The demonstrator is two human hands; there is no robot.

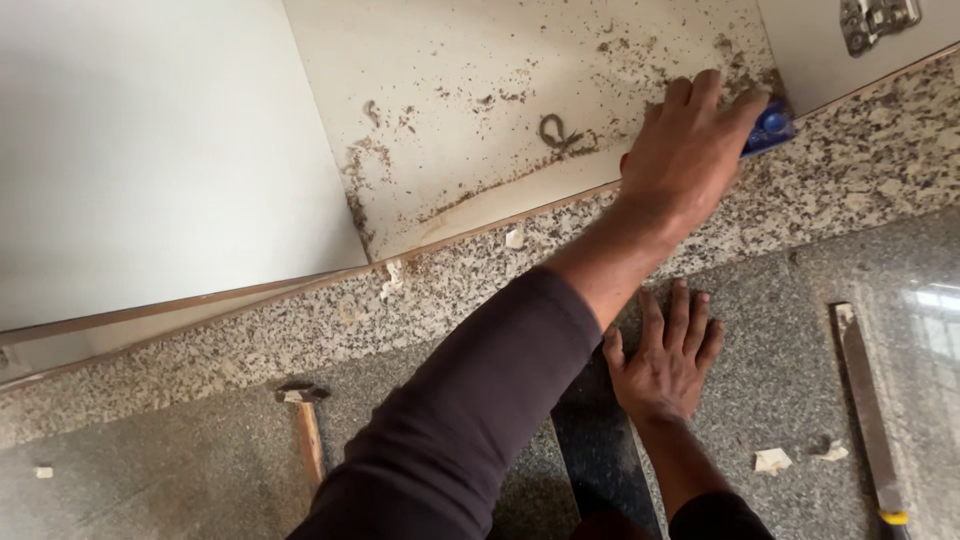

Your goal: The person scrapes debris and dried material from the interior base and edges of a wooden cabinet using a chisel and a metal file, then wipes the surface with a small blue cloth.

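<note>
Speckled granite floor (820,190) runs under an open cabinet; its white base panel (480,110) is spotted with brown grime. Left hand (690,150) reaches across into the cabinet corner, fingers clamped on a blue tool (772,124), probably a scraper, mostly hidden. Right hand (665,355) lies flat on the floor, fingers spread, holding nothing. Hammer (305,420) and a long flat blade (865,410) lie nearby.

The blue tool (771,126) lies at the upper right of the frame, mostly covered by the left hand (690,150); only its blue end shows beyond the fingertips. It sits pressed against the soiled cream panel (480,120), just above the speckled granite ledge (800,190). Its full shape cannot be determined.
</note>
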